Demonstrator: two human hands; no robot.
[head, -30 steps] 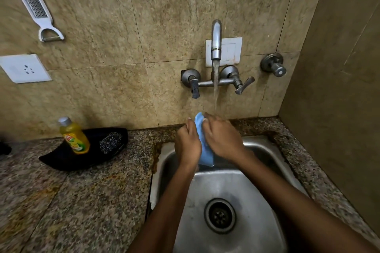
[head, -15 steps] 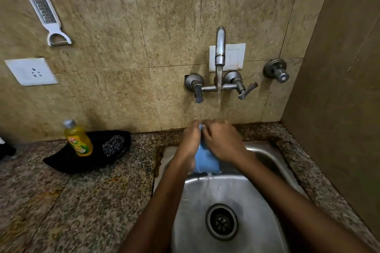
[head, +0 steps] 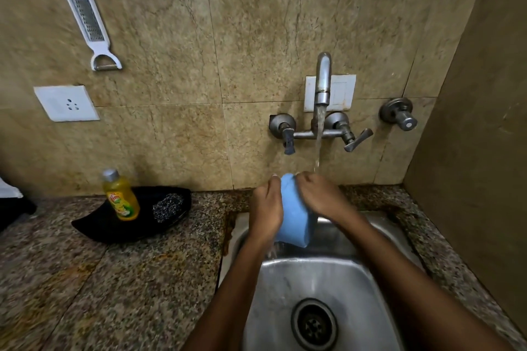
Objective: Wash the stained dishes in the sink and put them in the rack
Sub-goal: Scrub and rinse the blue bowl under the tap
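Observation:
A light blue dish [head: 295, 216], seen edge-on, is held upright over the back of the steel sink [head: 322, 282]. My left hand [head: 266, 206] grips its left side and my right hand [head: 319, 196] grips its top right. Water runs from the wall tap [head: 322, 85] onto my right hand and the dish's top edge. Water drips off the dish's bottom into the basin. The drain [head: 313, 323] is uncovered. No rack is in view.
A yellow dish soap bottle [head: 121, 196] and a steel scrubber [head: 167, 206] sit on a black tray [head: 97, 226] on the granite counter [head: 114, 279], left of the sink. A white grater [head: 89, 24] and a socket [head: 67, 103] are on the tiled wall. A side wall stands close on the right.
The dish has turned and shifted between my hands under the running water, with more of its blue surface showing now. The camera view has tilted upward a little.

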